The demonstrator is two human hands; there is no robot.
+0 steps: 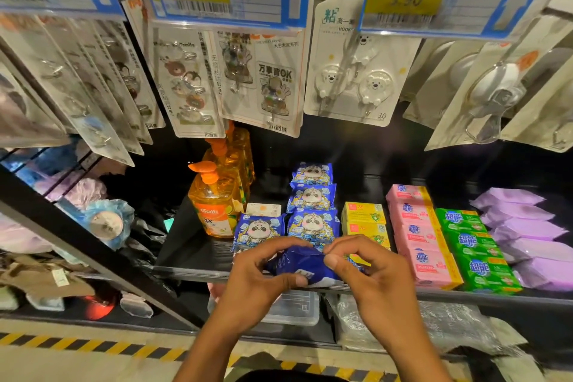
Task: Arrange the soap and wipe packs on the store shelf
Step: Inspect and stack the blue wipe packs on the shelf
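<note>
Both hands are up together in front of the shelf edge, holding one blue wipe pack (pixel 305 267) between them: the left hand (pixel 263 273) pinches its left end with thumb and curled fingers, and the right hand (pixel 372 273) pinches its right end the same way. The pack hangs just above the front lip of the black shelf (pixel 186 251) and is not yet set down. Its wrapper looks like the blue of the packs behind it, though its printed face is not readable. Much of the shelf already looks in order. A column of panda wipe packs (pixel 312 198) runs front to back, three showing one behind another. A single panda pack (pixel 259 228) lies just beside the front of that column on its left, with only a small white box (pixel 263 209) and bare shelf behind it. To the right stand yellow soap boxes (pixel 364 220), then a row of pink soap packs (pixel 418 239), a row of green soap packs (pixel 474 245) close against it, and purple wipe packs (pixel 527 236) at the far right, each row reaching the front edge. Orange pump bottles (pixel 217 195) stand at the left. I judge the task well along: the soaps appear settled, and what remains is the blue wipes, where the held pack needs a place, probably in the short left column. Whether more packs wait out of view I cannot tell
</note>
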